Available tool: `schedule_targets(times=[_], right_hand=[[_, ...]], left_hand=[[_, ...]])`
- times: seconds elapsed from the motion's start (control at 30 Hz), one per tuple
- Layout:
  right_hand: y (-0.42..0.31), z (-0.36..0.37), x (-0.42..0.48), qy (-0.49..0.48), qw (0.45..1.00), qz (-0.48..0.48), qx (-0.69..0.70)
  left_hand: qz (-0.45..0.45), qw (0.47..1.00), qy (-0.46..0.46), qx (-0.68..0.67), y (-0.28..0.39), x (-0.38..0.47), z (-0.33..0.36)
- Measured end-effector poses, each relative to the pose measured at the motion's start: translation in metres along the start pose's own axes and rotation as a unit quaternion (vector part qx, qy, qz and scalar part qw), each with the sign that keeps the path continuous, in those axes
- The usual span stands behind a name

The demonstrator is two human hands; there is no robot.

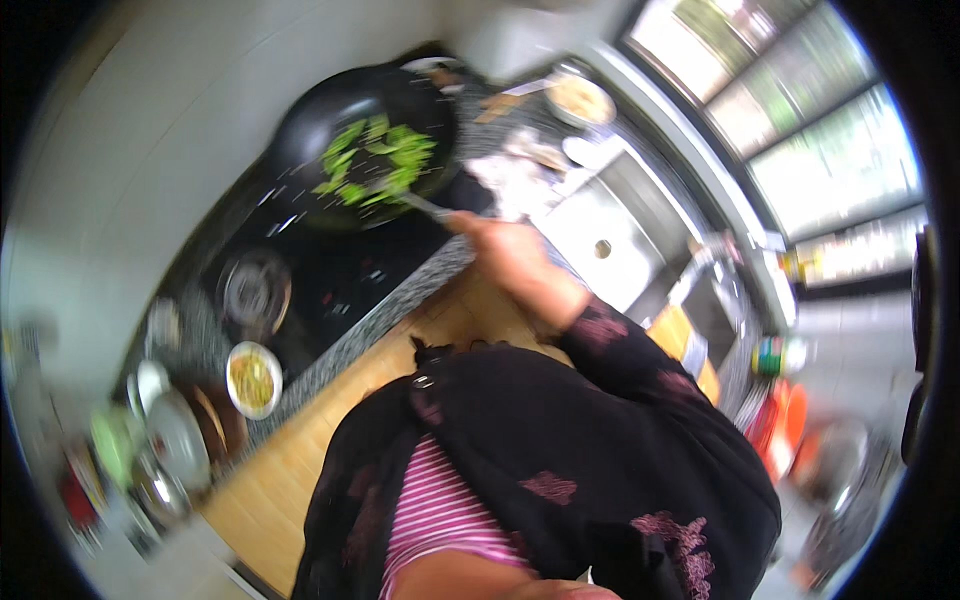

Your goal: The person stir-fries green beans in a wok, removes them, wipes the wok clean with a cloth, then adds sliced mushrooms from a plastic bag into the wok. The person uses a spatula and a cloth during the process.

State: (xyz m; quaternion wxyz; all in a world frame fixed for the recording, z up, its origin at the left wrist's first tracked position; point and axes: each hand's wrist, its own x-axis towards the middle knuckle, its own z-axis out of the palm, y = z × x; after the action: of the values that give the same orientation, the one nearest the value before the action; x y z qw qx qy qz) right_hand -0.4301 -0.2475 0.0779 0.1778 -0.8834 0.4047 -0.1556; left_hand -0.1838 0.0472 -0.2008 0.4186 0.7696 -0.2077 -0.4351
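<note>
My right hand (514, 251) grips the grey handle of a cooking utensil (424, 205). The utensil's head runs into chopped green leafy vegetables (409, 154), which hides its shape. These greens lie in a ring in a large black wok (360, 94), on a black glass cooktop (360, 277). Motion blurs the wok and its contents. My left hand is out of view.
Left on the counter are a white bowl of food (255, 380), a round glass lid (255, 292) and leaning plates (178, 431). To the right sit a crumpled pale cloth (517, 180), a steel sink (592, 240) and a bowl of pale food (579, 99). A granite counter edge (442, 266) lies before me.
</note>
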Motion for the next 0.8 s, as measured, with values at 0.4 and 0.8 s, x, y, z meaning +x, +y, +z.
schedule_targets(times=[0.4, 0.8], right_hand=[[0.012, 0.01, -0.008, 0.066, 0.987, -0.037, 0.14], [0.004, 0.008, 0.003, 0.138, 0.989, -0.038, 0.038]], left_hand=[[-0.029, 0.99, -0.067, 0.122, 0.078, 0.054, 0.036], [-0.017, 0.997, -0.04, 0.066, 0.049, 0.034, 0.02]])
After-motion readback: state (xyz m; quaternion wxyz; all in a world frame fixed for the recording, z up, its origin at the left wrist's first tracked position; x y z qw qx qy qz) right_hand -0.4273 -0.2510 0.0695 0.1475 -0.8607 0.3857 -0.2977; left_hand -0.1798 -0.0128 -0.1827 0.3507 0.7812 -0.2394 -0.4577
